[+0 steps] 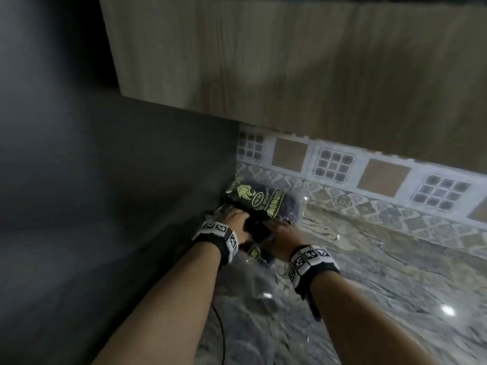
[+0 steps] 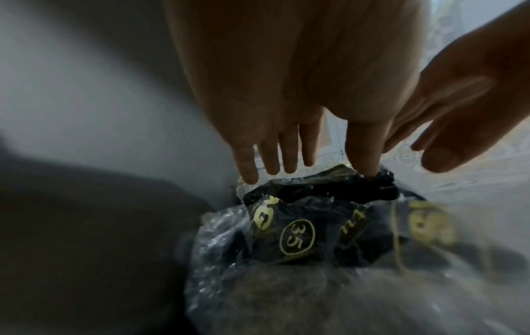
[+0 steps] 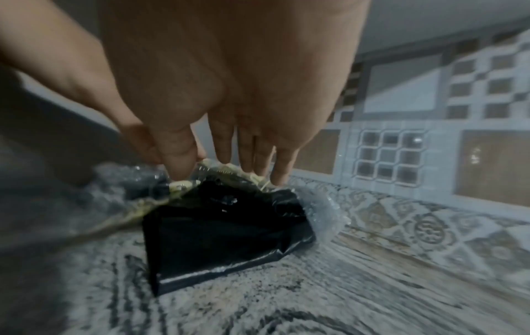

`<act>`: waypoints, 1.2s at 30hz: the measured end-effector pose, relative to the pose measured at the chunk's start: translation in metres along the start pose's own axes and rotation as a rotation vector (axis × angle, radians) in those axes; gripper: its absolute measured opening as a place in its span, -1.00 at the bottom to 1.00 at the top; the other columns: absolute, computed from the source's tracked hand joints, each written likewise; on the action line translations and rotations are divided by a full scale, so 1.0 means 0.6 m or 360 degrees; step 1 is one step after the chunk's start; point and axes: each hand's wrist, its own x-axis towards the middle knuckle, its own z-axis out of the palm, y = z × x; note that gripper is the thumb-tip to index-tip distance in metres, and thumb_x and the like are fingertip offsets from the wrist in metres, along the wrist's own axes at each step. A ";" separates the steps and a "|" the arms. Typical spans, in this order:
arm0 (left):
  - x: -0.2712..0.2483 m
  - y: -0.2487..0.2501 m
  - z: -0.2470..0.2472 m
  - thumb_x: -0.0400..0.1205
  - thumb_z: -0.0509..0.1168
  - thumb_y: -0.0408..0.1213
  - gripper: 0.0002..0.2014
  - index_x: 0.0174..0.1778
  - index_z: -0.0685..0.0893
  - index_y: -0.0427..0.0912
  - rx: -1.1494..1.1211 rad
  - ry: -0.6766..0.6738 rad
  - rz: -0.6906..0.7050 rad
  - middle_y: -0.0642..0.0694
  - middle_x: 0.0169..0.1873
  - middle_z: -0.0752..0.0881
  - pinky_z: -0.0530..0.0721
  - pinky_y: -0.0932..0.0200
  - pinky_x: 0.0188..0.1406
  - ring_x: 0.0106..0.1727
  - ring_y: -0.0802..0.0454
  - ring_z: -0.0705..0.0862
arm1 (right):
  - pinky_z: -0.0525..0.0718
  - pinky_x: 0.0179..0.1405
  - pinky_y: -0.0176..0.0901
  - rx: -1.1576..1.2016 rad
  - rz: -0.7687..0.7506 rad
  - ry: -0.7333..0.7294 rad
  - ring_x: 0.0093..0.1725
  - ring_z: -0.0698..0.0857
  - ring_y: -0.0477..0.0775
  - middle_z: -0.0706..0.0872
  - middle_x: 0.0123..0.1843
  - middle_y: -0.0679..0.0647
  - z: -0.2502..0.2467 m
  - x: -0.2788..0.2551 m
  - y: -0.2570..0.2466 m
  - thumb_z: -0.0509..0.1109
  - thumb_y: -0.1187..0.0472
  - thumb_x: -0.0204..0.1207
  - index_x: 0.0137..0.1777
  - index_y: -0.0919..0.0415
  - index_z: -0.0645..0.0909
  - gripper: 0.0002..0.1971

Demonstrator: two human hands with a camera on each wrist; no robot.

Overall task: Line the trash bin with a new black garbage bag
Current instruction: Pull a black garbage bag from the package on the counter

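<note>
A pack of black garbage bags [image 1: 263,204], in a clear wrapper with yellow print, lies in the counter's back left corner. Both hands work at its near, torn end. My left hand [image 1: 235,219] has four fingers [image 2: 266,156] behind the wrapper's edge and its thumb dug into the black bag plastic [image 2: 321,192] at the opening. My right hand [image 1: 282,233] pinches the wrapper's edge [image 3: 206,172] between thumb and fingers, lifting it off the folded black bags [image 3: 226,229]. The trash bin is out of view.
The pack sits on a speckled granite counter [image 1: 369,272]. A tall dark grey panel [image 1: 105,180] closes the left side. A wooden cabinet [image 1: 290,75] hangs above the patterned tile backsplash [image 1: 382,175]. A thin dark cord [image 1: 218,325] runs along the panel's foot.
</note>
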 end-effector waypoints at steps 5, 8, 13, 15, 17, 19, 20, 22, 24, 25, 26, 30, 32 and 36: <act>0.103 -0.009 0.023 0.49 0.33 -0.19 -0.45 0.44 0.43 -0.08 -0.0009 0.0032 -0.0036 -0.03 0.56 0.33 0.40 -0.21 0.49 0.57 -0.14 0.33 | 0.19 0.60 0.18 -0.0226 -0.0119 0.0036 0.65 0.15 0.14 0.13 0.68 0.03 0.046 0.094 0.032 0.31 -0.01 0.45 0.64 -0.03 0.09 -0.23; 0.138 -0.011 0.033 0.53 0.31 -0.36 -0.33 0.58 0.26 -0.12 0.0023 0.0070 0.0035 -0.03 0.67 0.13 0.24 -0.18 0.60 0.67 -0.14 0.12 | 0.21 0.59 0.14 -0.0359 -0.0035 0.0159 0.60 0.24 0.19 0.17 0.68 0.10 0.057 0.134 0.055 0.28 0.08 0.45 0.64 -0.02 0.08 -0.25; 0.149 -0.011 0.027 0.49 0.31 -0.41 -0.51 0.33 0.40 -0.05 0.0004 0.0320 0.0075 -0.09 0.42 0.40 0.63 -0.15 0.06 0.27 -0.30 0.60 | 0.37 0.46 0.05 -0.0640 0.0020 0.0268 0.48 0.33 0.22 0.19 0.64 0.16 0.071 0.167 0.066 0.18 0.10 0.57 0.51 0.05 0.39 -0.52; 0.142 -0.009 0.026 0.50 0.30 -0.39 -0.63 0.19 0.42 -0.07 0.0028 0.0367 0.0068 -0.11 0.32 0.42 0.55 -0.10 -0.18 0.07 -0.34 0.65 | 0.31 0.49 0.09 -0.0672 0.0162 0.0269 0.56 0.23 0.28 0.07 0.69 0.22 0.081 0.178 0.069 0.17 0.06 0.58 0.54 0.10 0.36 -0.49; 0.138 -0.012 0.033 0.51 0.30 -0.36 -0.70 0.10 0.43 -0.07 0.0048 0.0363 0.0064 -0.10 0.28 0.43 0.57 -0.11 -0.19 0.03 -0.32 0.65 | 0.27 0.51 0.11 -0.0649 0.0264 0.0237 0.61 0.15 0.28 0.05 0.69 0.22 0.087 0.189 0.069 0.10 0.06 0.63 0.56 0.10 0.34 -0.51; 0.138 -0.019 0.043 0.50 0.32 -0.33 -0.65 0.17 0.45 -0.04 0.0036 0.0319 0.0055 -0.07 0.33 0.44 0.65 -0.16 -0.06 0.12 -0.29 0.64 | 0.31 0.46 0.10 -0.0620 0.0255 0.0269 0.59 0.20 0.25 0.17 0.65 0.19 0.084 0.194 0.066 0.07 0.09 0.63 0.49 0.05 0.44 -0.56; 0.138 -0.024 0.047 0.49 0.34 -0.32 -0.55 0.28 0.43 -0.01 0.0041 0.0267 0.0051 -0.05 0.40 0.41 0.66 -0.18 0.04 0.21 -0.27 0.62 | 0.33 0.43 0.09 -0.0611 0.0215 0.0298 0.56 0.24 0.24 0.24 0.61 0.16 0.079 0.191 0.063 0.08 0.10 0.62 0.43 0.02 0.51 -0.59; 0.131 -0.026 0.056 0.45 0.39 -0.28 -0.32 0.48 0.30 0.07 0.0044 0.0207 0.0075 -0.01 0.54 0.32 0.60 -0.20 0.26 0.39 -0.24 0.52 | 0.34 0.40 0.09 -0.0620 0.0113 0.0317 0.51 0.29 0.25 0.33 0.56 0.13 0.058 0.174 0.057 0.12 0.10 0.56 0.33 -0.02 0.59 -0.61; 0.118 -0.020 0.057 0.42 0.42 -0.20 -0.28 0.50 0.30 0.10 0.0082 0.0282 0.0124 0.00 0.54 0.33 0.46 -0.23 0.43 0.50 -0.20 0.43 | 0.34 0.42 0.11 -0.0660 -0.0023 0.0320 0.47 0.34 0.24 0.40 0.52 0.11 0.026 0.149 0.048 0.13 0.10 0.51 0.32 -0.05 0.60 -0.59; 0.108 -0.012 0.052 0.43 0.41 -0.17 -0.33 0.47 0.35 0.11 0.0107 0.0309 0.0125 0.00 0.51 0.39 0.33 -0.25 0.52 0.53 -0.16 0.39 | 0.34 0.43 0.12 -0.0655 -0.0100 0.0292 0.46 0.38 0.24 0.46 0.49 0.10 0.005 0.130 0.042 0.13 0.09 0.50 0.33 -0.07 0.59 -0.58; 0.098 -0.004 0.044 0.46 0.38 -0.14 -0.41 0.44 0.43 0.11 0.0132 0.0332 0.0134 -0.02 0.45 0.49 0.18 -0.26 0.59 0.54 -0.10 0.39 | 0.35 0.42 0.13 -0.0624 -0.0159 0.0260 0.44 0.42 0.25 0.53 0.45 0.11 -0.017 0.112 0.037 0.14 0.08 0.49 0.34 -0.08 0.58 -0.57; 0.032 0.040 -0.003 0.52 0.21 -0.08 -0.72 0.07 0.72 0.03 0.0118 0.0426 0.0138 -0.14 -0.04 0.82 0.39 -0.16 0.49 0.12 -0.17 0.73 | 0.62 0.15 0.07 -0.0379 -0.0094 0.0164 0.21 0.68 0.31 0.73 0.22 0.24 -0.103 0.028 0.023 0.21 0.11 0.51 0.27 0.01 0.57 -0.67; -0.017 0.061 -0.031 0.52 0.25 -0.11 -0.75 0.02 0.73 -0.06 0.0051 0.0435 0.0096 -0.20 -0.09 0.82 0.70 -0.09 0.07 0.02 -0.27 0.75 | 0.56 0.23 0.06 -0.0235 -0.0056 0.0328 0.26 0.64 0.27 0.69 0.29 0.15 -0.134 -0.021 0.019 0.31 0.02 0.48 0.36 -0.01 0.50 -0.58; -0.138 0.079 -0.112 0.58 0.28 -0.15 -0.84 -0.14 0.68 -0.16 -0.0247 0.0381 -0.0021 -0.27 -0.16 0.75 0.64 -0.03 -0.15 -0.06 -0.29 0.74 | 0.27 0.52 0.28 0.0252 0.0166 0.0445 0.54 0.33 0.22 0.35 0.56 0.06 -0.163 -0.132 -0.001 0.53 -0.18 0.24 0.63 -0.10 0.02 0.02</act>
